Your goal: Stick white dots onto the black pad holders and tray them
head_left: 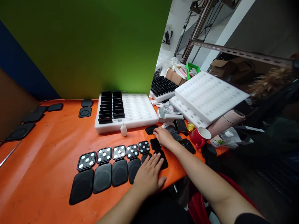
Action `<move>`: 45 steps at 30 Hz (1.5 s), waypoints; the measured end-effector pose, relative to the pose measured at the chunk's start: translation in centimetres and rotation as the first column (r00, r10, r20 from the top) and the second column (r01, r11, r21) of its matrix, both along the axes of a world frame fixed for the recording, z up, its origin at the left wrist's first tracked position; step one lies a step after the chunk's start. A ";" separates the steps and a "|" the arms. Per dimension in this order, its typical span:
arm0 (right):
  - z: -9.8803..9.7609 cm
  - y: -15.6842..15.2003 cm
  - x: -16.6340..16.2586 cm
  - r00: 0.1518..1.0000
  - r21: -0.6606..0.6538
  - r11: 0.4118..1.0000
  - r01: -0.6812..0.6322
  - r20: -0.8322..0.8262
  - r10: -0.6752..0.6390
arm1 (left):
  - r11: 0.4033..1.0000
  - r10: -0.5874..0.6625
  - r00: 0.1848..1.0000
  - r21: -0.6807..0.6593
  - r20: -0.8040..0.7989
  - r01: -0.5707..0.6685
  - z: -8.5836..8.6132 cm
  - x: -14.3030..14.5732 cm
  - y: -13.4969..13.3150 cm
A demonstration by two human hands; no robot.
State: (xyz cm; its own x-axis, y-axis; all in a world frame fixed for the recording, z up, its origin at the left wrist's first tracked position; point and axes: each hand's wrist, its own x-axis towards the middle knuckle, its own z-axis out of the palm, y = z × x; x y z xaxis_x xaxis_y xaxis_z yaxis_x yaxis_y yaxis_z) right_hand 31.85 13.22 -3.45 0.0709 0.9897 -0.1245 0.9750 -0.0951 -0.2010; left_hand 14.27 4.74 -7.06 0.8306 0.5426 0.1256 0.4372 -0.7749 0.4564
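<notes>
A row of several open black hinged cases lies on the orange table, most upper halves showing white round dots. My left hand rests flat with spread fingers on the right end of the row, over a black lower half. My right hand reaches just past the last case, fingers curled at a black square piece beside another black piece. Whether it grips anything is hidden.
A white foam tray partly filled with black parts stands behind, a small white dropper bottle in front of it. More foam trays, a red mug and clutter sit right. Loose black cases lie far left.
</notes>
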 end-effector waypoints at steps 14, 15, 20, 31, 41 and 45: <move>0.7 5.2 1.0 0.966 -0.079 0.962 -0.260 -0.038 0.257 | 1.000 -0.015 1.000 0.008 -0.022 0.015 -0.1 0.0 0.0; 0.8 5.1 1.1 0.966 -0.064 0.964 -0.258 -0.053 0.254 | 1.000 -0.011 1.000 0.009 -0.021 0.011 -0.1 0.0 0.0; 1.2 4.4 1.5 0.954 0.003 0.970 -0.243 -0.184 0.239 | 1.000 -0.002 1.000 0.024 -0.021 0.002 0.0 -0.1 0.0; -0.4 1.2 -2.2 0.792 -0.080 0.926 -0.370 -0.548 0.269 | 1.000 0.010 1.000 0.012 -0.015 -0.009 0.0 -0.1 -0.1; -1.7 1.4 -2.9 0.820 -0.066 0.939 -0.339 -0.510 0.260 | 1.000 0.006 1.000 0.008 -0.004 -0.006 0.1 -0.2 0.0; -1.5 1.5 -3.0 0.825 -0.060 0.937 -0.344 -0.496 0.271 | 1.000 0.007 1.000 0.004 -0.005 -0.007 0.1 -0.2 0.0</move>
State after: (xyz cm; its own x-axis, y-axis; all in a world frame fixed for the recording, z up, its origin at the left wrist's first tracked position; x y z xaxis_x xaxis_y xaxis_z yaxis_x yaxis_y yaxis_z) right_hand 28.82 14.71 -4.98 -0.3382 0.9190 -0.2025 0.7469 0.1312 -0.6518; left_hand 14.08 4.73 -6.92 0.8273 0.5480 0.1233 0.4453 -0.7736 0.4509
